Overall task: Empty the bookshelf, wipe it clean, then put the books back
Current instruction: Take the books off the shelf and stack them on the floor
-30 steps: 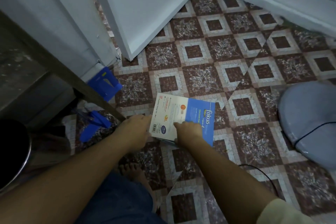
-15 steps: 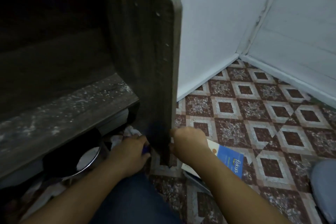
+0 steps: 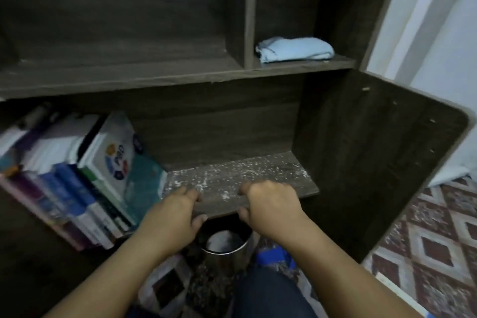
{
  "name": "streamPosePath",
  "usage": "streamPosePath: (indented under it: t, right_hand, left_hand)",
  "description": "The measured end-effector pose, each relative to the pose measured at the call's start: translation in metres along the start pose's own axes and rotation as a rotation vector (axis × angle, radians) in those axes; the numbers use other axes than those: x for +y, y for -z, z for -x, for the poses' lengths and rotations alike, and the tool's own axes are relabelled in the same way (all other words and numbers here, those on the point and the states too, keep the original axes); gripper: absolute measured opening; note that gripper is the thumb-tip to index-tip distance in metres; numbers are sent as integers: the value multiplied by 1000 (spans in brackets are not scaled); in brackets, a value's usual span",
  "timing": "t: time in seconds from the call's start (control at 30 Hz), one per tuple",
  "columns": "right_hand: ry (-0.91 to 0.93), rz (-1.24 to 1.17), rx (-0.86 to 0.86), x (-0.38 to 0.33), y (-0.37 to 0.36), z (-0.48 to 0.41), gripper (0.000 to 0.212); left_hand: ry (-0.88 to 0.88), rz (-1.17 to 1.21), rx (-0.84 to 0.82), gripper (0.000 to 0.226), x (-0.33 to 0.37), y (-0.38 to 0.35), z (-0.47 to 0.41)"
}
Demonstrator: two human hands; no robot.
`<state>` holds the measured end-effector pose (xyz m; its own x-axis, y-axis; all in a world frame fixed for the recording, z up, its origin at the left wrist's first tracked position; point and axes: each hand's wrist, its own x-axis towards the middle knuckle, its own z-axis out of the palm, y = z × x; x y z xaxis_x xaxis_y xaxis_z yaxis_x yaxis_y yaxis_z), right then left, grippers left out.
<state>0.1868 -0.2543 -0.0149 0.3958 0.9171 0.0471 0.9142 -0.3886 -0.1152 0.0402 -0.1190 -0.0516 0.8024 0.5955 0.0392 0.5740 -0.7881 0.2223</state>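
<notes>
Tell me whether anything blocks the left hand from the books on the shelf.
Nothing visible does. The left hand grips the front edge of the shelf, just right of the leaning books, with nothing between them.

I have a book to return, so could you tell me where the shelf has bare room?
Bare: the dusty shelf between the leaning books and the right side panel. Crowded: its left end, packed with books.

Home room; bookshelf (image 3: 154, 82), patterned floor tiles (image 3: 433, 240)
</notes>
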Motion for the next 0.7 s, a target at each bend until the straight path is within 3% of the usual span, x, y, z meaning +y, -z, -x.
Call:
streamPosePath:
  t: [0.3, 0.5, 0.6, 0.7]
  right_hand:
    - [236, 48, 26, -112, 8, -74, 37]
    - [379, 41, 35, -150, 14, -113, 40]
    - [446, 32, 75, -164, 13, -127, 51]
    - [495, 36, 93, -175, 10, -137, 57]
  left_hand:
    - [185, 51, 258, 45, -101, 64, 37]
    - [238, -111, 514, 54, -134, 93, 45]
    - [305, -229, 488, 69, -143, 99, 44]
    - [340, -200, 404, 81, -153, 94, 44]
